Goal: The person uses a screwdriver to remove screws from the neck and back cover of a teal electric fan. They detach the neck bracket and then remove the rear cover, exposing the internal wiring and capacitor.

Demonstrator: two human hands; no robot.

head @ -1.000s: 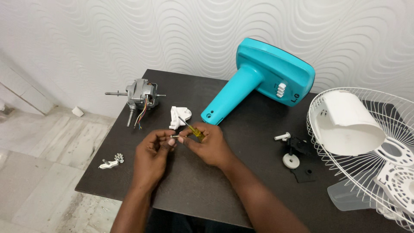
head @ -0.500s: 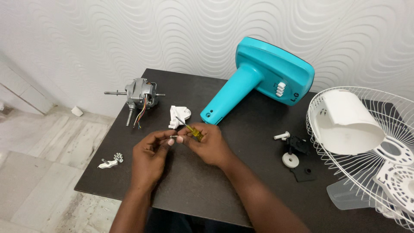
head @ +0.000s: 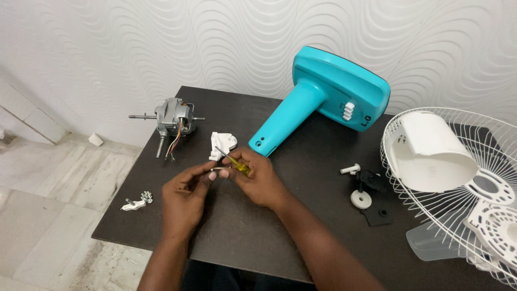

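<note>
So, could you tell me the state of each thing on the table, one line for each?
left hand: closed on a small part.
right hand: gripping the screwdriver.
screwdriver: held, tip pointing up-left.
fan motor: bare, lying on the table, wires exposed.
teal fan base: tipped over on its side.
wire fan guard: detached, lying flat.
white motor cover: removed, resting on the guard.

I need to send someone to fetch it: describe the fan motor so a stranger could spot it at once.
Start at the dark table and go to its far left corner, well left of the turquoise fan base. The motor lies there, beyond the left hand. It is the only bare grey metal part, with a shaft sticking out sideways and coloured wires trailing from it.
</note>
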